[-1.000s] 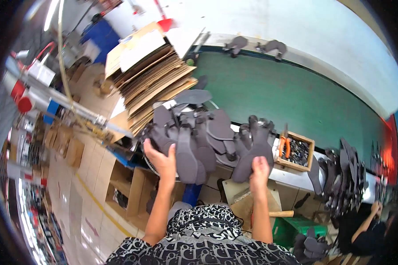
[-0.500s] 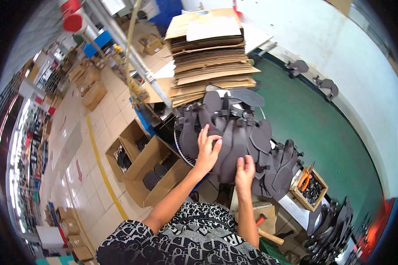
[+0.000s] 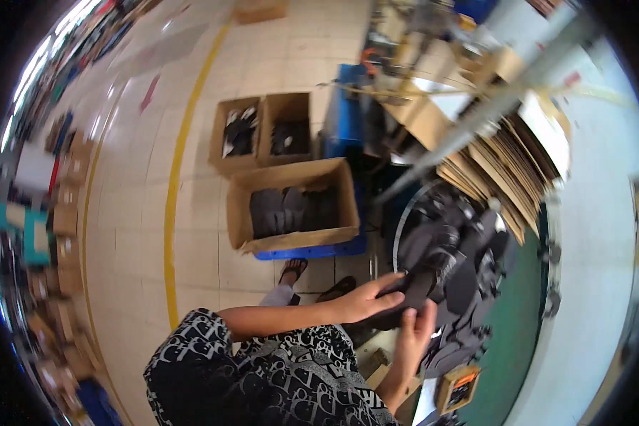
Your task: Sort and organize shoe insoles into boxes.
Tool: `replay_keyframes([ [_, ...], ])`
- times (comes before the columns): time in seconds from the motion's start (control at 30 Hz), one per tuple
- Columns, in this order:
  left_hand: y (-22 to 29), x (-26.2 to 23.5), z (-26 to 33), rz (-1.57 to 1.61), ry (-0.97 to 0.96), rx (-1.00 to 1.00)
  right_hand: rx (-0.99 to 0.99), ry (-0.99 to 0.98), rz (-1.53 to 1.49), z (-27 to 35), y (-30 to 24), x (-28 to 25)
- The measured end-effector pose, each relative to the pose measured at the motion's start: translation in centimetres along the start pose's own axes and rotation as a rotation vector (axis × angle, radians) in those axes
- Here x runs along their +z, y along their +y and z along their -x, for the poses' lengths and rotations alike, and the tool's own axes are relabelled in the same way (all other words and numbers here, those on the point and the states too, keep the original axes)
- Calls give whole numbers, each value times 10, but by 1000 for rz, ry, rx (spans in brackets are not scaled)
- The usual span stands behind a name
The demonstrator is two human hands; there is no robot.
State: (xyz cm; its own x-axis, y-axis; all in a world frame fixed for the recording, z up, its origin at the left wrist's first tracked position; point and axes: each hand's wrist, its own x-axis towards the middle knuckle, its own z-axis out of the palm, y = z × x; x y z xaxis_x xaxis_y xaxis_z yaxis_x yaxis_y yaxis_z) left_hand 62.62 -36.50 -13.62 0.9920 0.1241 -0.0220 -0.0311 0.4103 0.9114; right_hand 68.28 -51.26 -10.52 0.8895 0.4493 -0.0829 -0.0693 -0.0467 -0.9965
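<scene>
Dark grey sandals with straps lie heaped at the right; the pile [image 3: 468, 234] fills a round wire-rimmed basket and spills past it. At its near left edge, my left hand [image 3: 366, 302] has its thumb and fingers closed on a dark grey sandal [image 3: 420, 285]. My right hand [image 3: 415, 337] grips the same sandal from the near side, fingers pointing up. Motion blur and the pile behind make the sandal's outline hard to follow. To the left of my hands, an open cardboard box [image 3: 238, 226] contains several similar dark grey pieces.
The box stands on a blue pallet [image 3: 312, 251]. Two smaller cartons [image 3: 224, 162] sit behind it. A slanting metal pole [image 3: 468, 135] crosses before stacked cardboard sheets [image 3: 508, 163]. A small wooden tray [image 3: 447, 390] is at the lower right. Yellow tape [image 3: 179, 170] runs along the tiled floor.
My view has turned left toward the cartons, so the sandal pile now appears farther right. Both hands stay close together at the pile, on a dark grey sandal.
</scene>
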Motion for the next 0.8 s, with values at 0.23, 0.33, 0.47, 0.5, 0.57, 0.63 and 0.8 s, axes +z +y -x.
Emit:
replay_keyframes([
  [0.23,-14,-129,93,-1353,633,69,-429,-1113,1350,-75,61,106],
  [0.33,-53,-177,102,-1306,242,-108,-703,-1428,994,-113,61,180],
  [0.47,-93,-233,88,369,399,-352,-843,-750,1011,-143,125,245],
  [0.5,-99,-243,67,379,446,-270,-350,-691,904,-166,179,231],
  [0.57,-138,-262,42,362,687,-149,154,-661,756,-177,228,240],
  [0.63,-178,-292,23,237,886,-381,802,-657,328,-177,251,267],
  [0.8,-266,-352,-53,-44,1072,-711,1140,-479,156,-256,425,231],
])
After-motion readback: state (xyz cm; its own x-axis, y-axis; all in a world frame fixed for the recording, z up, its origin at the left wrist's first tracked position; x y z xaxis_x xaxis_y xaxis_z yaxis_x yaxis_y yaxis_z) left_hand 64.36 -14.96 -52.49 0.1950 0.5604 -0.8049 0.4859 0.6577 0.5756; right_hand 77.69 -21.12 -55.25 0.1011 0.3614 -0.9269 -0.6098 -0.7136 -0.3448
